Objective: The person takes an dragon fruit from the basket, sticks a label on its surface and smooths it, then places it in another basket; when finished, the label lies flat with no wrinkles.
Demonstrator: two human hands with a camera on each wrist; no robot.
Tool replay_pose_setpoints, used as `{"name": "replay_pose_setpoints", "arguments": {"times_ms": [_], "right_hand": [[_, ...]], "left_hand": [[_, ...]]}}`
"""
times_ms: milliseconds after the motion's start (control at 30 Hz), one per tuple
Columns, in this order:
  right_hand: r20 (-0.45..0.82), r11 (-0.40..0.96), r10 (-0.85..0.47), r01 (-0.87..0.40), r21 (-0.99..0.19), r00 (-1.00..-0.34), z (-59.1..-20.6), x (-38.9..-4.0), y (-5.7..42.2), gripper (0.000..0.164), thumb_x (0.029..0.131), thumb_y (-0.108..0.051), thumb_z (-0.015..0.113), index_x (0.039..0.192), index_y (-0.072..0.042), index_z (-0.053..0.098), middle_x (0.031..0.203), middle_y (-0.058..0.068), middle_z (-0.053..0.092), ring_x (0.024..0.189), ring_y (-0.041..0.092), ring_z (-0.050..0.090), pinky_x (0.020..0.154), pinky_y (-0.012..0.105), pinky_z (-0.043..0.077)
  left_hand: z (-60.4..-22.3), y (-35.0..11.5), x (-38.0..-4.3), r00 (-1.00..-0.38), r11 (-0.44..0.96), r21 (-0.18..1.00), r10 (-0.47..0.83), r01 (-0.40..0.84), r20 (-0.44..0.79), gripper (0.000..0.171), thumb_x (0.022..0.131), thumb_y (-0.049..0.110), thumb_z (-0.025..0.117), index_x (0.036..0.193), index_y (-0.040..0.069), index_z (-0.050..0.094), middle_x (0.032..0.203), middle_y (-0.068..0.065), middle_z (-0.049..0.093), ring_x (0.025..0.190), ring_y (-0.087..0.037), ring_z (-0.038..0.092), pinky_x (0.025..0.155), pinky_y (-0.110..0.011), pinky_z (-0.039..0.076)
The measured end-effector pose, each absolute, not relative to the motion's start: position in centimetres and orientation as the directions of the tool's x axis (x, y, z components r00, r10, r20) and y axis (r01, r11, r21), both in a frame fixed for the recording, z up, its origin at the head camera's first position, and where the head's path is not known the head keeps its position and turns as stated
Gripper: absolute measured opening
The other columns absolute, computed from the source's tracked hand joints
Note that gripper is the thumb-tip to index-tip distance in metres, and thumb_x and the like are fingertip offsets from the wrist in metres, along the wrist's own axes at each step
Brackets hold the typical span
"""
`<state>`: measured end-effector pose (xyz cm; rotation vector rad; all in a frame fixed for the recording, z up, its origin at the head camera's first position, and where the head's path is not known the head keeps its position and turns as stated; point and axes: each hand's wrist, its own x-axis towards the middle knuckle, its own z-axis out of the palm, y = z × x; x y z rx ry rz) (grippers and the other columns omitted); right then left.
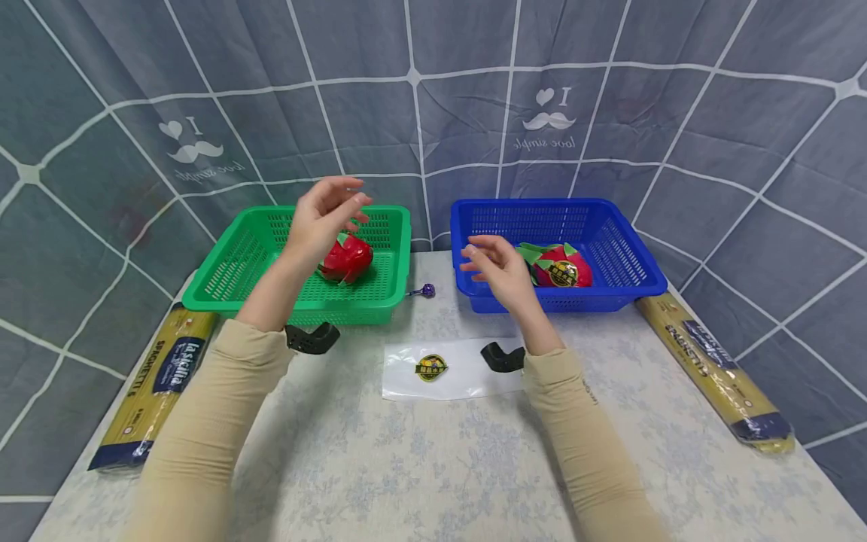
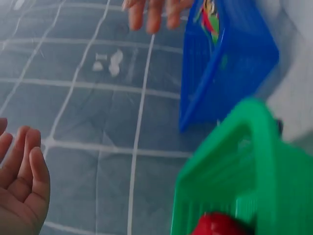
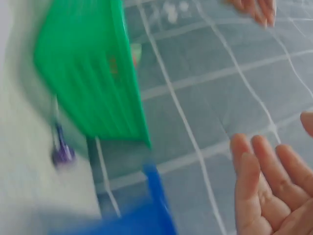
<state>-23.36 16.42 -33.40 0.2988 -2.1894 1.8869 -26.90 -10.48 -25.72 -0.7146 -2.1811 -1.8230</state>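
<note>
My left hand (image 1: 321, 217) is raised over the green basket (image 1: 291, 311), its fingers loosely bent and holding nothing. A red dragon fruit (image 1: 348, 260) with green leaf tips lies in that basket, partly behind this hand. At the left end of the blue basket (image 1: 576, 302) hovers my right hand (image 1: 503, 272), also with nothing in its relaxed fingers. Inside the blue basket rests another red dragon fruit (image 1: 581, 263), with a round black and gold sticker (image 1: 563, 273) on it. In the right wrist view the right hand (image 3: 274, 196) shows an empty palm.
A sheet of white backing (image 1: 400, 380) with one round sticker (image 1: 431, 367) lies in front of the baskets. Between them is a purple-wrapped lollipop (image 1: 425, 290). Spaghetti packs flank the table, one left (image 1: 152, 388), one right (image 1: 711, 369). A grey curtain (image 1: 460, 120) hangs behind.
</note>
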Motion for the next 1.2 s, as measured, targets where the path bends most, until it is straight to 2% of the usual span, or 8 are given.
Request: {"name": "replay_pose_setpoints", "arguments": {"times_ms": [100, 233, 533, 767, 1000, 1200], "right_hand": [[0.242, 0.104, -0.026, -0.243, -0.964, -0.97, -34.3, -22.9, 14.0, 0.033, 0.097, -0.016, 0.053, 0.124, 0.002, 0.052, 0.111, 0.022, 0.063, 0.087, 0.024, 0.067, 0.074, 0.036, 0.053], [0.175, 0.104, -0.063, -0.181, -0.978, -0.983, -35.0, -22.2, 11.5, 0.033, 0.096, -0.015, 0.054, 0.125, 0.001, 0.051, 0.109, 0.023, 0.064, 0.087, 0.03, 0.067, 0.071, 0.033, 0.053], [0.164, 0.228, -0.081, -0.179, -0.957, -0.983, -38.4, -22.2, 8.7, 0.036, 0.091, -0.019, 0.062, 0.123, -0.004, 0.056, 0.103, 0.016, 0.067, 0.085, 0.033, 0.065, 0.068, 0.029, 0.052], [0.166, 0.266, -0.101, -0.188, -0.946, -0.981, -38.7, -22.1, 7.6, 0.032, 0.091, -0.02, 0.062, 0.121, -0.008, 0.059, 0.104, 0.012, 0.067, 0.086, 0.033, 0.066, 0.069, 0.03, 0.051], [0.166, 0.255, -0.105, -0.188, -0.948, -0.981, -39.3, -22.3, 7.2, 0.028, 0.094, -0.02, 0.059, 0.119, -0.009, 0.06, 0.104, 0.011, 0.066, 0.087, 0.035, 0.065, 0.065, 0.028, 0.048], [0.165, 0.25, -0.09, -0.182, -0.951, -0.982, -39.6, -22.5, 7.2, 0.025, 0.094, -0.021, 0.058, 0.117, -0.01, 0.06, 0.103, 0.009, 0.066, 0.087, 0.035, 0.065, 0.065, 0.027, 0.048]], "left_hand": [[-25.1, -11.9, -28.5, -0.867, 0.167, 0.857, 0.214, 0.487, 0.451, 0.026, 0.092, 0.015, 0.061, 0.118, 0.011, 0.058, 0.095, 0.004, 0.065, 0.081, -0.015, 0.062, 0.071, -0.025, 0.048], [-25.6, -13.5, -30.2, -0.883, 0.253, 0.849, 0.202, 0.464, 0.423, 0.026, 0.091, 0.018, 0.063, 0.116, 0.015, 0.058, 0.091, 0.006, 0.065, 0.081, -0.013, 0.061, 0.071, -0.025, 0.046], [-28.8, -15.1, -32.2, -0.963, 0.338, 0.906, 0.168, 0.256, 0.209, 0.035, 0.092, 0.024, 0.061, 0.123, 0.012, 0.052, 0.1, 0.003, 0.062, 0.082, -0.008, 0.061, 0.073, -0.025, 0.049], [-31.0, -15.6, -33.3, -0.991, 0.35, 0.929, 0.097, 0.122, 0.094, 0.041, 0.092, 0.027, 0.061, 0.127, 0.009, 0.048, 0.101, 0.0, 0.058, 0.09, -0.02, 0.06, 0.082, -0.037, 0.048], [-32.6, -15.6, -34.0, -0.997, 0.378, 0.924, 0.072, 0.063, 0.039, 0.049, 0.093, 0.03, 0.06, 0.133, 0.007, 0.044, 0.12, -0.011, 0.052, 0.102, -0.024, 0.056, 0.088, -0.039, 0.047], [-33.6, -15.6, -34.3, -0.998, 0.38, 0.924, 0.062, 0.05, 0.029, 0.045, 0.094, 0.025, 0.058, 0.133, 0.006, 0.044, 0.13, -0.019, 0.047, 0.102, -0.027, 0.054, 0.09, -0.04, 0.045]]}}
